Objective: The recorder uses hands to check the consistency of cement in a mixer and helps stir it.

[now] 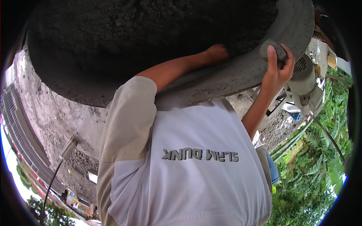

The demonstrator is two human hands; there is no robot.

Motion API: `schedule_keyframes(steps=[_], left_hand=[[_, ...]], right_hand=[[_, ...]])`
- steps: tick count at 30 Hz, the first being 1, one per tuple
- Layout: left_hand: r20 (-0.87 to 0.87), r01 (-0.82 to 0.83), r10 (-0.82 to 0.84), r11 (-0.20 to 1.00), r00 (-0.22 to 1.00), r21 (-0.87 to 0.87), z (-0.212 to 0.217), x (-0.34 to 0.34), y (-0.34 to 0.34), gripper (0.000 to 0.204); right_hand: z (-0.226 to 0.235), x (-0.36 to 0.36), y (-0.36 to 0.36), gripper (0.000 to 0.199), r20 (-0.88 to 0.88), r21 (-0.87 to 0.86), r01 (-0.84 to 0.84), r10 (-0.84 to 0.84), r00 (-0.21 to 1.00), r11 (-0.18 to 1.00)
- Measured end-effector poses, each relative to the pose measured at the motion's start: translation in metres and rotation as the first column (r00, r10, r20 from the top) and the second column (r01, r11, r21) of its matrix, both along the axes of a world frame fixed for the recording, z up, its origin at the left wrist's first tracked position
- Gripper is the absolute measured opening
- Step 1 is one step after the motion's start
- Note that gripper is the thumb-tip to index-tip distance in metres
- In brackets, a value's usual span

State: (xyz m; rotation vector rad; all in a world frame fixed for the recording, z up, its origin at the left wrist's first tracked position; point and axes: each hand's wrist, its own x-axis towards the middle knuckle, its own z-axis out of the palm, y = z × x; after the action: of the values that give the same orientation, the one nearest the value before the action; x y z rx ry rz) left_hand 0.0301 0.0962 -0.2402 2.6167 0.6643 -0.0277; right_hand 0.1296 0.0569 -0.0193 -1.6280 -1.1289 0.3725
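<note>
A wide, round grey pan (296, 28) fills the upper part of the view, with dark, crumbly grey material (124, 26) inside. My left hand (217, 53) is reached over its near side, down by the material. Its fingers look curled in, and shadow hides whatever they may hold. Over the rim at the right, my right hand (279, 67) grips a rounded grey lump (277, 49) between thumb and fingers. The lump has a rough surface like the material in the pan.
Right of the pan is a grey motor-like housing (303, 75) with slots. Green plants (313, 173) grow beyond it. At the left, a long gridded panel (28, 139) lies along mottled grey ground (56, 101), near a grey block on a thin pole (69, 147).
</note>
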Motion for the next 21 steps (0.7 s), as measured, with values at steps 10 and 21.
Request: schedule_keyframes(steps=[10, 21], left_hand=[[0.032, 0.159, -0.166, 0.974, 0.986, 0.162, 0.118, -0.016, -0.005, 0.011], [0.079, -0.062, 0.126, 0.834, 0.989, -0.549, 0.171, -0.076, -0.010, 0.029]], right_hand=[[0.001, -0.001, -0.003, 0.041, 0.013, -0.015, -0.007, 0.007, 1.000, 1.000], [0.000, 0.010, -0.003, 0.042, -0.016, -0.011, -0.015, 0.015, 1.000, 1.000]])
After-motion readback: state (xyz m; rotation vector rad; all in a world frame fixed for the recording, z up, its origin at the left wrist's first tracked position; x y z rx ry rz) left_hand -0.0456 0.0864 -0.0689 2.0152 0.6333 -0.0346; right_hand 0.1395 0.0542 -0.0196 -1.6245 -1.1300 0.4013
